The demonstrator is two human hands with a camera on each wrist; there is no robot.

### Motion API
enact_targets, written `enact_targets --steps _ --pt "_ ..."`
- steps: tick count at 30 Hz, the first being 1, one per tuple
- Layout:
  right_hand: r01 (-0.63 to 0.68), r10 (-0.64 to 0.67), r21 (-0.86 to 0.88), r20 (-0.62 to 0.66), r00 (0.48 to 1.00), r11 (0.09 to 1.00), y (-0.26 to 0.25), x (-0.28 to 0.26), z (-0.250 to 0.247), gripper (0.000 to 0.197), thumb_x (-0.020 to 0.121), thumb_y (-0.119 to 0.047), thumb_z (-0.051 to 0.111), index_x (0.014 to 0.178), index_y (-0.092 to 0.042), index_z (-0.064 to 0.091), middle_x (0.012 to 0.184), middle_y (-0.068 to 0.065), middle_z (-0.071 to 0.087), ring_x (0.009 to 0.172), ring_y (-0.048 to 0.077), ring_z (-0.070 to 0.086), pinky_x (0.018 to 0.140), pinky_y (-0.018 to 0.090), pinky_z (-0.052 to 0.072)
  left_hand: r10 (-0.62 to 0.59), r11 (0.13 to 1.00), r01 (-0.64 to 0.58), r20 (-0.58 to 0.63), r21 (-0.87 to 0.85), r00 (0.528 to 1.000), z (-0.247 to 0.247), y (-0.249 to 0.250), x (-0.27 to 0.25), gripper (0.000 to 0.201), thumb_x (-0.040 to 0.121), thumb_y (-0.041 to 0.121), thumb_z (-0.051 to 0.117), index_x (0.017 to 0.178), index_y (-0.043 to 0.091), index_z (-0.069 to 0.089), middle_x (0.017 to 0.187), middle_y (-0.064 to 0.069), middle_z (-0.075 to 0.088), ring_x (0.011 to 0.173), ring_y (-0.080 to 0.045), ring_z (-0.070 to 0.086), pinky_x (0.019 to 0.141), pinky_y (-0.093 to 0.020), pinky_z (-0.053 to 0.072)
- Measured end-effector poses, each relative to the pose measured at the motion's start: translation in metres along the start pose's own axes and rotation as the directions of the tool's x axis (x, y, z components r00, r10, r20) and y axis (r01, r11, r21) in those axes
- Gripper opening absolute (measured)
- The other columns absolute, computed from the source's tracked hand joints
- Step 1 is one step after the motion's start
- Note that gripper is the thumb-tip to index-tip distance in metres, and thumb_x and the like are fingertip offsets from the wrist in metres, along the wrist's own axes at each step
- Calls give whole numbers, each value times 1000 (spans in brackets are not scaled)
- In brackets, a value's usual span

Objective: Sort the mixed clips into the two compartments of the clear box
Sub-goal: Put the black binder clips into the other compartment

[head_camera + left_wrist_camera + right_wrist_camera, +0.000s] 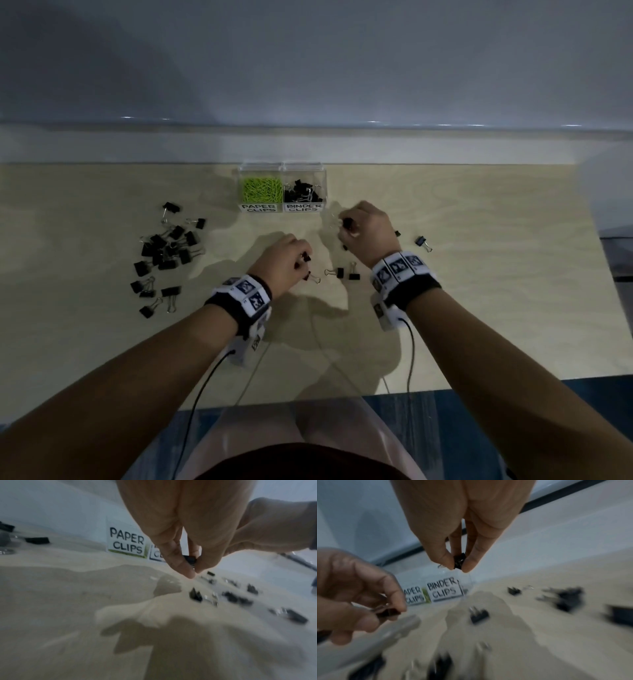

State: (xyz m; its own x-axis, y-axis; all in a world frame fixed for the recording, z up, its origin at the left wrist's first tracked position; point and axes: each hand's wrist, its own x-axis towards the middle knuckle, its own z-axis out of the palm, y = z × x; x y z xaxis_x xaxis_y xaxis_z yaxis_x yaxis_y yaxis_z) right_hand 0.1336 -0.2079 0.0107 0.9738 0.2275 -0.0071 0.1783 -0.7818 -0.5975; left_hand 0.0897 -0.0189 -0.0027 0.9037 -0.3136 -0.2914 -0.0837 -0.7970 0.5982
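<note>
A clear two-compartment box (283, 168) stands at the table's far middle. Green paper clips (262, 189) fill its left side, black binder clips (303, 192) its right. My right hand (347, 228) hovers just right of the box front and pinches a small black binder clip (458, 561) between thumb and fingers. Nearer me, my left hand (303, 262) pinches another black binder clip (190, 560) above the table. Loose binder clips (342, 273) lie between the two hands.
A large heap of black binder clips (164, 250) lies at the left of the wooden table (479, 308). A lone clip (423, 242) sits right of my right wrist. A pale wall ledge (308, 144) runs behind the box. Cables trail from both wrist bands.
</note>
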Motion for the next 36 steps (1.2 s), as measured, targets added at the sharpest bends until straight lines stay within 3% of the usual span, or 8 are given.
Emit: enact_targets --steps 7,11,15,17,20,25,29,36 --pt "-55 58 36 -64 996 998 -33 59 6 26 76 -7 67 101 -3 69 98 17 65 72 28 63 74 30 52 63 997 -77 -357 -25 932 -64 14 65 18 82 8 62 100 8 64 96 -10 58 79 -18 53 73 -31 48" --pt "-230 229 -3 -87 970 973 12 29 -12 30 82 -2 58 110 -11 66 112 8 59 89 22 61 83 29 52 71 992 -43 -240 116 968 -71 14 94 27 87 13 57 114 13 62 106 -13 53 89 -26 54 76 -31 42" --pt "-425 410 -176 -118 905 888 79 -18 -35 37 79 3 51 108 -14 66 114 10 55 105 31 49 86 40 50 122 955 -55 -216 290 969 -56 16 96 31 89 18 56 119 12 60 117 -11 50 109 -29 45 83 -43 48" --pt "-443 425 -232 -122 897 866 99 -35 -40 32 81 -1 51 105 -14 68 112 12 55 104 34 47 84 43 48 235 931 -158 -211 328 949 -42 26 92 28 89 18 55 114 11 62 117 -8 51 110 -27 45 82 -44 50" --pt "-442 438 -227 -71 896 868 114 -47 -36 23 84 -5 55 99 -11 71 109 12 55 100 34 49 83 37 48 345 898 -342 36 276 938 -12 43 83 31 89 22 58 119 14 59 117 -3 52 108 -20 45 86 -37 48" --pt "-439 423 -136 -134 896 888 119 -50 -28 12 81 -1 59 85 -1 71 89 19 57 76 36 58 64 29 44 300 878 -374 265 298 916 26 44 76 35 89 18 58 125 17 56 123 0 54 109 -20 46 96 -34 40" --pt "-409 399 -25 -175 900 912 102 -39 -32 12 82 -12 63 89 -6 70 92 15 59 77 32 59 67 32 49 314 896 -361 204 260 927 27 41 77 29 89 10 51 117 13 60 114 -4 58 104 -23 50 93 -33 39" --pt "-367 363 -151 -54 930 918 81 -16 -9 16 82 -10 58 89 -1 69 92 20 55 76 37 57 61 29 36 240 961 -237 -9 145 971 22 75 113 30 89 11 52 118 12 60 108 -7 53 103 -24 48 90 -35 41"
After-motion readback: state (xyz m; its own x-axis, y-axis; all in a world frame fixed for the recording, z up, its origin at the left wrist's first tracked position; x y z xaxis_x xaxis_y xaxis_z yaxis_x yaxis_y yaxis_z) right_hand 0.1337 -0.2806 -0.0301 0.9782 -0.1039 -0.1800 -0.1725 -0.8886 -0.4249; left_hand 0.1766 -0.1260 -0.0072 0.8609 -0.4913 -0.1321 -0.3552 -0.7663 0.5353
